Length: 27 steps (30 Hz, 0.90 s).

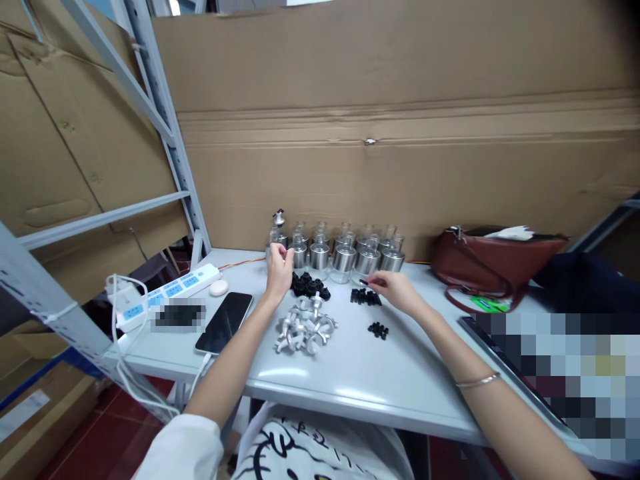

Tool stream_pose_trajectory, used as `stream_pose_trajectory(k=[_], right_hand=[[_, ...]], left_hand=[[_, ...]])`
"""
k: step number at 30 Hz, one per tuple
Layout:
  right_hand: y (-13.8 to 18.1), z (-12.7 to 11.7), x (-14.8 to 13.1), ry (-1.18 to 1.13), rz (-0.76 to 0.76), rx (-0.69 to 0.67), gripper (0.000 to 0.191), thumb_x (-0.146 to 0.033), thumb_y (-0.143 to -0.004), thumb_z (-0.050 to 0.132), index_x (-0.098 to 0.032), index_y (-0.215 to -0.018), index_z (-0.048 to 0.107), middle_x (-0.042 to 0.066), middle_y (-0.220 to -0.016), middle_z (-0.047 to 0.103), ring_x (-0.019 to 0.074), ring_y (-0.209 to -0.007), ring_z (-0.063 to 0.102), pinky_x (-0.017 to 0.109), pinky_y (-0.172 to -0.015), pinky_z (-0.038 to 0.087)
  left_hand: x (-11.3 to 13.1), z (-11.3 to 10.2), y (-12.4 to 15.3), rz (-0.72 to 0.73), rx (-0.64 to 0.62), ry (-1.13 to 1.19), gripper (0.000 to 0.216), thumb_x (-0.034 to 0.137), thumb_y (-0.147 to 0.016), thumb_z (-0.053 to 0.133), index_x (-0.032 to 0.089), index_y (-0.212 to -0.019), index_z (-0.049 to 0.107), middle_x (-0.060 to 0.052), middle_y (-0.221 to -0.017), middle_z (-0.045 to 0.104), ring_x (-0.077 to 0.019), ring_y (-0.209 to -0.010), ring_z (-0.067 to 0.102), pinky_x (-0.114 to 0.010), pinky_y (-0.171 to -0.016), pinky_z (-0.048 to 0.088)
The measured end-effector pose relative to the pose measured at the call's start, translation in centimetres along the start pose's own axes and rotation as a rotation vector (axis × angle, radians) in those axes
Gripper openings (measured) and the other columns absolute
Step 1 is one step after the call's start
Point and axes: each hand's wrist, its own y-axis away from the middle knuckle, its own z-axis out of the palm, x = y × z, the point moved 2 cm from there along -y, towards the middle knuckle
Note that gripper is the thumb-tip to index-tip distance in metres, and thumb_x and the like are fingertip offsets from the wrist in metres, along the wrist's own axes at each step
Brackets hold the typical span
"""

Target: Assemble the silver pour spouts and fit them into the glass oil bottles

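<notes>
Glass bottles with silver bands (344,257) stand in two rows along the back of the table. At the left end of the front row, my left hand (280,270) is closed in front of a bottle; what its fingers hold is hidden. A bottle behind it carries a black-and-silver top (279,217). My right hand (395,288) pinches a small black piece (364,282) above a cluster of small black parts (365,297). Black round caps (309,285) lie heaped between my hands. Closer to me are a pile of silver metal fittings (305,327) and a smaller group of black bits (379,331).
On the left lie a smartphone (225,323), a white round case (219,288) and a power strip (185,285) with cables. A brown leather bag (493,263) sits at the right, near a dark-edged flat object (505,360). Cardboard (400,180) walls the back; a metal rack (173,140) stands left.
</notes>
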Motion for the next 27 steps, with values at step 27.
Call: stream_pose_trajectory(k=[27], right_hand=[[1.0,-0.9,1.2,0.260,0.049,-0.233,0.031,-0.001,-0.071,0.046,-0.016,-0.078,0.073,0.011,-0.083,0.074,0.0244,-0.077,0.068,0.031,-0.072,0.049]], left_hand=[[2.9,0.5,2.1,0.482,-0.200,-0.192,0.014,0.031,-0.091,0.048,0.018,-0.088,0.052,0.000,-0.077,0.060,-0.0109,-0.065,0.056,-0.021,-0.065,0.045]])
